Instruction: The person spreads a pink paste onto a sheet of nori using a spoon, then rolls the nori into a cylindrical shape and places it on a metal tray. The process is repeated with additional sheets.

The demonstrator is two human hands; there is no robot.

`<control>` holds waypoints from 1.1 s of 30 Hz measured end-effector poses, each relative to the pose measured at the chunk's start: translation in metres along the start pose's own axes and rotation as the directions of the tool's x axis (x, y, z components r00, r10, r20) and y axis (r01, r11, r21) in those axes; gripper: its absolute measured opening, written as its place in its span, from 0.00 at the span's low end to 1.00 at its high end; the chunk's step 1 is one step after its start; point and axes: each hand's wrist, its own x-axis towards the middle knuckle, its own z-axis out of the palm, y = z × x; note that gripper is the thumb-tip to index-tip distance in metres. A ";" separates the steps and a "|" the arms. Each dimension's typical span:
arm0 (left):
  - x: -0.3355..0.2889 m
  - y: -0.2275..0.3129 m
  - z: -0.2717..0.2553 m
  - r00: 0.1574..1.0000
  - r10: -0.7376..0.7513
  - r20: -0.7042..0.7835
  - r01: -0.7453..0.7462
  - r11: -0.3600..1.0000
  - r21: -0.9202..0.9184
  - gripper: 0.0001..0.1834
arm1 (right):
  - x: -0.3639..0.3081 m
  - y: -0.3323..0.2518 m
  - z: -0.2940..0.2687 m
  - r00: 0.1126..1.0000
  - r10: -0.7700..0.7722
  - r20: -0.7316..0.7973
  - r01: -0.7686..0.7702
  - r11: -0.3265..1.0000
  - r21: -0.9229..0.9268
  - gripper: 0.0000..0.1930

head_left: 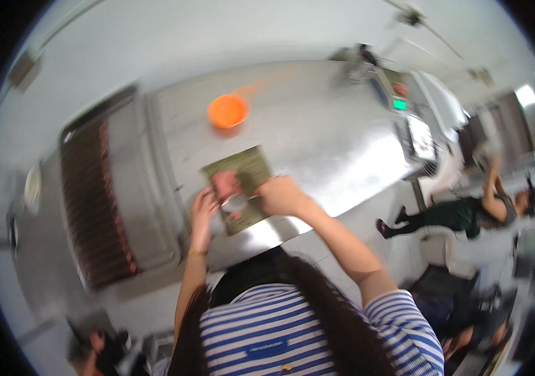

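Note:
A dark green seaweed sheet (248,165) lies on the steel table in front of me, with a lump of pink minced filling (225,184) on its left part. My right hand (280,195) is closed around the handle of a metal spoon (235,203), whose bowl rests at the filling's near side. The fingers of my left hand (203,210) are apart beside the sheet's left edge, close to the filling, and seem to hold nothing. Motion blurs both hands a little. An orange bowl (228,113) stands just beyond the sheet.
On the left, a metal tray (148,207) holds a row of dark rolls (95,200) with pink ends. A scale (391,93) with a green display and a steel tray (419,138) stand at the table's right end. One person (468,207) is at work farther right.

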 end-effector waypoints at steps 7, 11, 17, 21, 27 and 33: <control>0.013 -0.007 -0.010 0.995 -0.092 0.048 0.093 0.995 -0.024 0.32 | -0.007 0.033 0.056 0.903 0.345 -0.256 -0.201 0.866 0.457 0.13; 0.020 -0.016 -0.021 0.993 -0.078 0.088 0.077 0.997 0.019 0.32 | -0.006 0.034 0.091 0.844 0.492 -0.212 -0.294 0.757 0.584 0.12; 0.029 -0.020 -0.022 0.994 -0.092 0.064 0.091 0.995 0.030 0.33 | -0.011 0.028 0.100 0.858 0.447 -0.252 -0.246 0.789 0.563 0.10; 0.024 -0.012 -0.015 0.991 -0.095 0.094 0.094 0.995 0.018 0.28 | -0.018 0.024 0.092 0.864 0.432 -0.257 -0.213 0.777 0.592 0.11; 0.014 0.008 -0.001 0.976 -0.170 0.139 0.172 0.985 -0.004 0.36 | -0.018 0.015 0.089 0.874 0.416 -0.251 -0.153 0.726 0.671 0.11; 0.003 0.014 0.002 0.972 -0.182 0.151 0.189 0.981 -0.036 0.39 | -0.019 0.011 0.086 0.906 0.355 -0.231 -0.115 0.731 0.672 0.12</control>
